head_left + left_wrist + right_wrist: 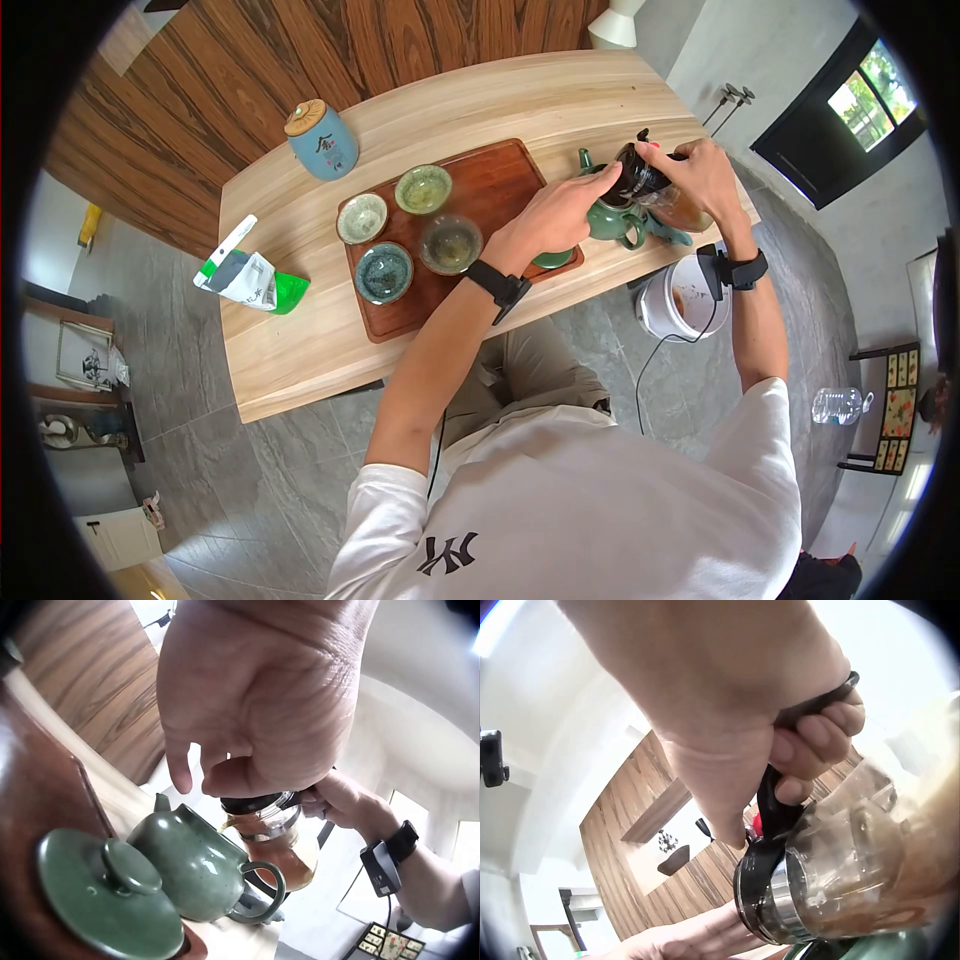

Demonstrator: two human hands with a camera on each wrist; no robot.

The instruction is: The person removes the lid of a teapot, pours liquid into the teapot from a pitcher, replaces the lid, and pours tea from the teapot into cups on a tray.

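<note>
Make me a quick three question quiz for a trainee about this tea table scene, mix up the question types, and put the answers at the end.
1. True or false: the green teapot has its lid on.
2. How many tea cups sit on the wooden tray?
3. The right hand grips the handle of: A) the glass pitcher, B) the blue canister, C) the green packet.

Key
1. False; the green lid lies on the tray beside the pot.
2. Four.
3. A; the left hand rests on the pitcher's top.
</note>
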